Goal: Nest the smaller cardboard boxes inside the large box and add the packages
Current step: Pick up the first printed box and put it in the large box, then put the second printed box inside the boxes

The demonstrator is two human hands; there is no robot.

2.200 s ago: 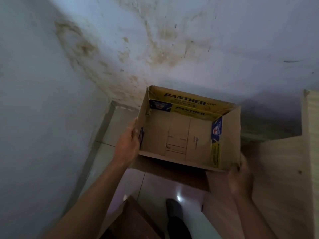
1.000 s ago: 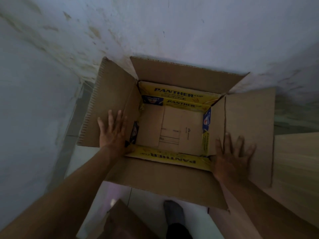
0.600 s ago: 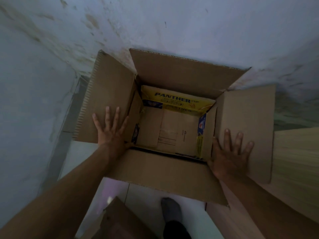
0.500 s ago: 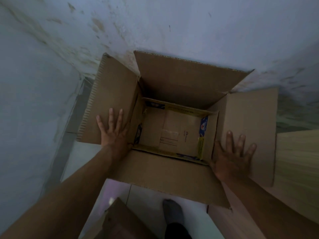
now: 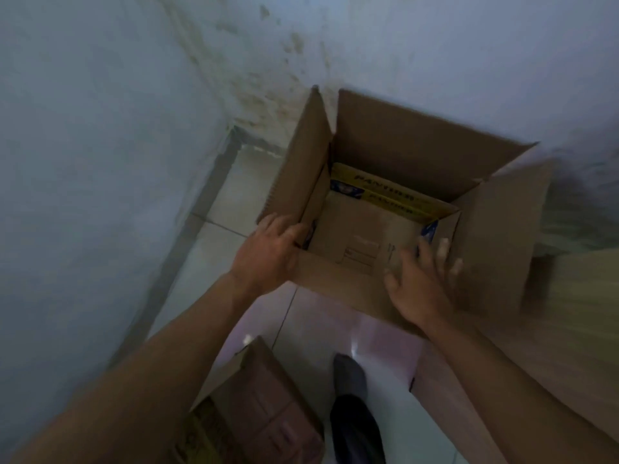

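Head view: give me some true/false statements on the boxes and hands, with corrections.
1. The yellow-printed smaller cardboard box sits inside the large brown cardboard box. True.
2. The large brown cardboard box has its top flaps folded shut. False: the flaps stand open and the inside shows.
3. The left hand is at the large box's near left corner. True.
4. The right hand holds a package. False: it is spread open over the near right edge and holds nothing.
5. Another brown cardboard box lies on the pale tiled floor near the person's foot. True.
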